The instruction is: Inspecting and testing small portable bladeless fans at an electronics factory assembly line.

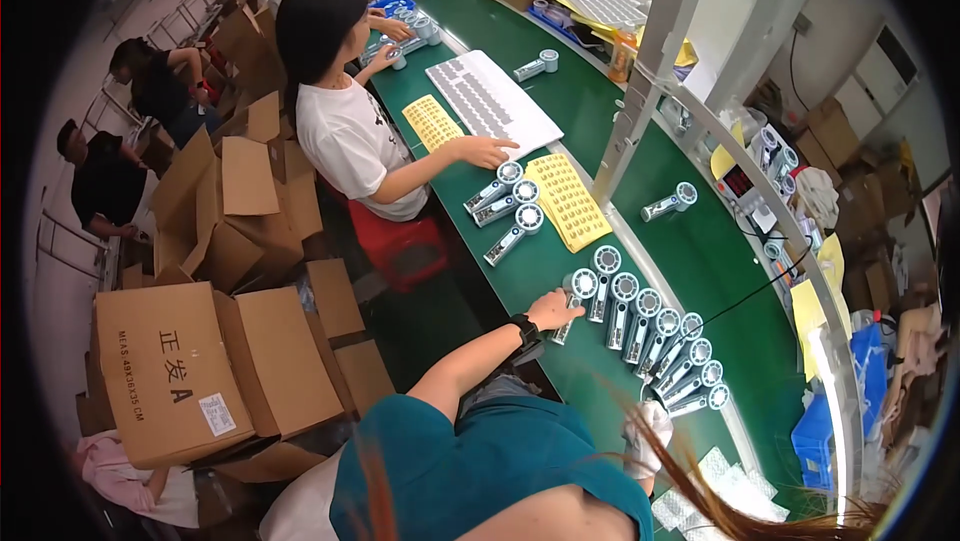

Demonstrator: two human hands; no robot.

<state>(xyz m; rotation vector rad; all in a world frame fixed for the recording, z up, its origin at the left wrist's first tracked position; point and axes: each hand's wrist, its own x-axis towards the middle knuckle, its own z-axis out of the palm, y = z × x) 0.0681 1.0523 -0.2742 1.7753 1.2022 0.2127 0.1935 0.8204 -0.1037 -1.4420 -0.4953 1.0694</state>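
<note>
My left hand (553, 311), with a dark watch at its wrist, is closed round the handle of a small handheld fan (580, 284) at the left end of a row. Several more handheld fans (647, 303) fan out to its right on the green bench (560, 381), round heads away from me, handles toward me with their insides showing. My right hand (648, 436), in a white glove, is near the right end of that row. Its fingers look closed, but what they hold is hard to see; a thin black cable (745, 299) runs down toward them.
Beyond the row lie three fans (515, 231), a yellow sheet of small parts (568, 201) and a white tray (495, 106). A co-worker (345, 111) sits at left, one hand by the tray. A metal post (640, 91) stands at the bench; cardboard boxes (170, 371) fill the left.
</note>
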